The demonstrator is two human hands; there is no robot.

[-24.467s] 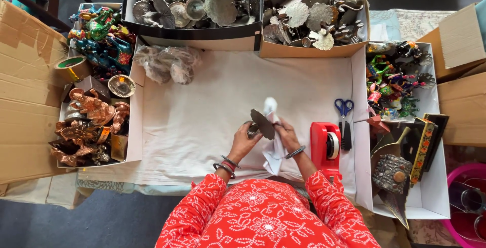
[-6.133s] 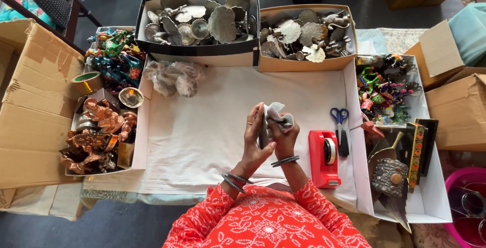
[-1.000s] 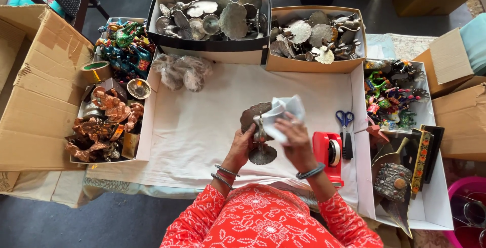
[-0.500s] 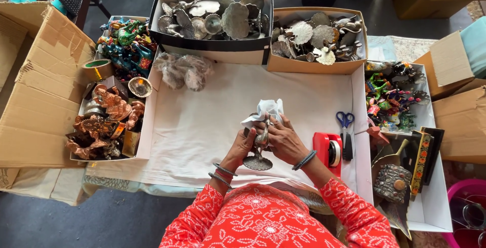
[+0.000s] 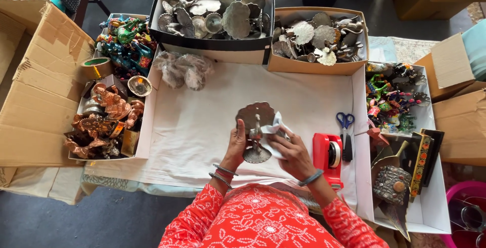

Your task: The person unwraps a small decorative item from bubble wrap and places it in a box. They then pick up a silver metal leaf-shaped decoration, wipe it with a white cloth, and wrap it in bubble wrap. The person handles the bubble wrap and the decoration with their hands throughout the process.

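A dull grey metal peacock figurine (image 5: 254, 119) with a fanned tail and a round base stands upright over the white-covered table (image 5: 202, 126). My left hand (image 5: 237, 144) grips its stem from the left. With its fingers bunched, my right hand (image 5: 288, 151) presses a piece of white paper (image 5: 276, 129) against the figurine's right side. Both wrists carry bangles.
Two boxes of grey metal figurines (image 5: 217, 15) (image 5: 316, 37) stand at the back. Coloured figurines (image 5: 124, 40) and copper ones (image 5: 104, 121) lie left, more painted ones (image 5: 395, 96) right. A red tape dispenser (image 5: 328, 157), blue-handled scissors (image 5: 346, 131) and plastic-wrapped pieces (image 5: 179, 70) lie near; cardboard cartons flank both sides.
The paper, raised and spread over the figurine a second ago, has come down to its right side. The fanned tail now shows, and the figurine sits upright between both hands.
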